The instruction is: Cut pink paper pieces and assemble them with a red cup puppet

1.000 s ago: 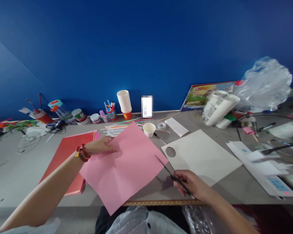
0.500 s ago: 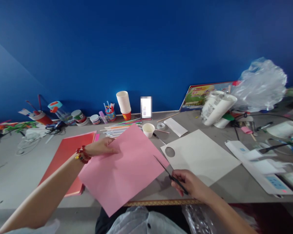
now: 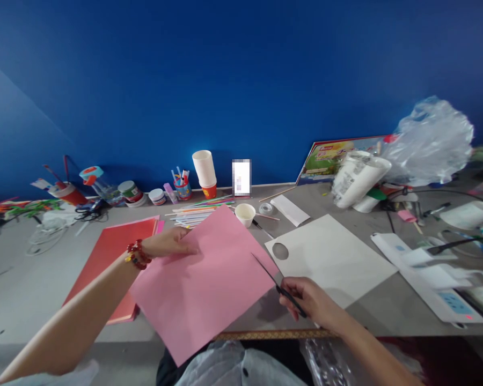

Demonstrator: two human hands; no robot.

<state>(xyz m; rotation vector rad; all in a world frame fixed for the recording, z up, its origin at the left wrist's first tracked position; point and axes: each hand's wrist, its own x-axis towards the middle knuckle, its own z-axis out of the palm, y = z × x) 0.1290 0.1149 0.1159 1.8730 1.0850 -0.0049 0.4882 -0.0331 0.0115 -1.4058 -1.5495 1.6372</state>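
A large pink sheet of paper (image 3: 209, 284) is pinched at its upper left edge by my left hand (image 3: 171, 244), thumb on top and fingers underneath. Its near corner hangs past the table's front edge. My right hand (image 3: 306, 300) is closed round the black handles of a pair of scissors (image 3: 282, 291). The blades reach over the paper's right corner, pointing up and left. To the right lies a white sheet (image 3: 330, 257) with a round hole near its left corner. Under my left forearm is a stack of red paper (image 3: 116, 257).
Behind the pink paper stand a small paper cup (image 3: 244, 213), a stack of white cups (image 3: 204, 166) and a pen holder (image 3: 182, 187). A power strip (image 3: 430, 284) with plugs lies at right. White rolls (image 3: 358, 174) lean near a clear plastic bag (image 3: 434, 142).
The scissors and my right hand have shifted slightly left, further over the pink paper. The paper's near corner has dipped a little. My left hand keeps its hold almost unmoved.
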